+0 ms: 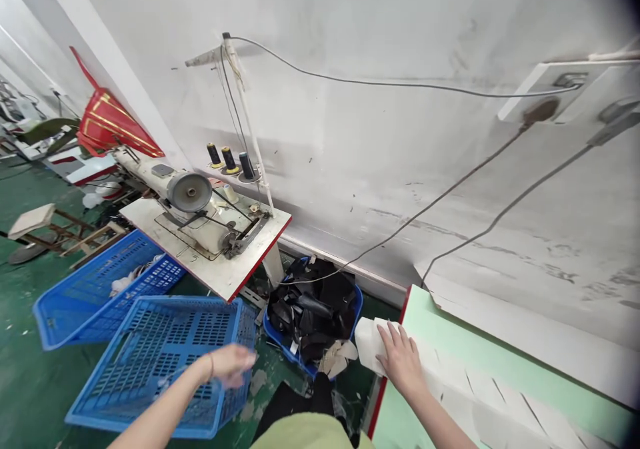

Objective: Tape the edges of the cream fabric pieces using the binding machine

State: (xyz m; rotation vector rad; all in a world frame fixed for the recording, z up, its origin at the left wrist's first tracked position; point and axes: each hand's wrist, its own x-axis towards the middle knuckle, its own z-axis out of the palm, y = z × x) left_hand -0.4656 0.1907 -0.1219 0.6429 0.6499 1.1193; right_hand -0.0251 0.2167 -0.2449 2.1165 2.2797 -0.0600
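- Your right hand [400, 362]: palm down, fingers straight and slightly spread, laid on white pieces [369, 344], not visibly curled round any
- White pieces: directly under your right fingers, reaching left of them past the red edge of the light green worktop [425, 316]; more of them in a row right of your right wrist
- Your left hand [230, 364]: blurred, fingers partly bent; cannot tell whether it has hold of anything
- Blue crate [185, 332]: behind and to the left of your left hand in view; contact cannot be told
- Black pieces [315, 306]: heaped in a blue tub [361, 302], between your hands and farther out
- Sewing machine [175, 189]: well beyond your left hand
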